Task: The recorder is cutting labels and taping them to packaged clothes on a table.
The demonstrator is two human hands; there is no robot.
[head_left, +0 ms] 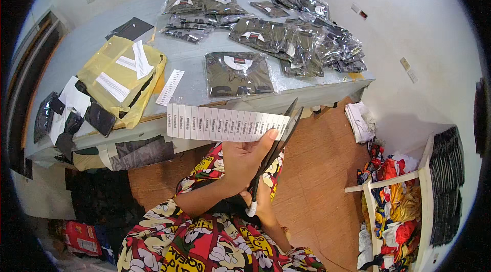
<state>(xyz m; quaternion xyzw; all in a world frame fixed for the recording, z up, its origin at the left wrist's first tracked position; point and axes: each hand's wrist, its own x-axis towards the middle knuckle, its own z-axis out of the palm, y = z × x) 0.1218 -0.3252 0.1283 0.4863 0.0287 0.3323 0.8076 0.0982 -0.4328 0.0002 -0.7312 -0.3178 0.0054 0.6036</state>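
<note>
My left hand (241, 160) pinches the right end of a white paper strip (215, 122) between thumb and fingers. The strip is divided into many narrow printed sections. In my right hand (264, 201) are black scissors (274, 153) with white wrapping on a handle. Their parted blades point up and away from me, around the strip's right end. Part of the right hand is hidden behind the left wrist and scissors. Just beyond the strip, a folded dark green shirt (239, 76) lies in a clear plastic bag on the table (188, 57).
More bagged shirts (268, 38) cover the table's far right. On the left lie a yellow plastic bag (103, 57) with printed strips (113, 86) on it, and a black smartphone (99, 118). A wooden rack (424, 180) with colourful clothes stands at lower right.
</note>
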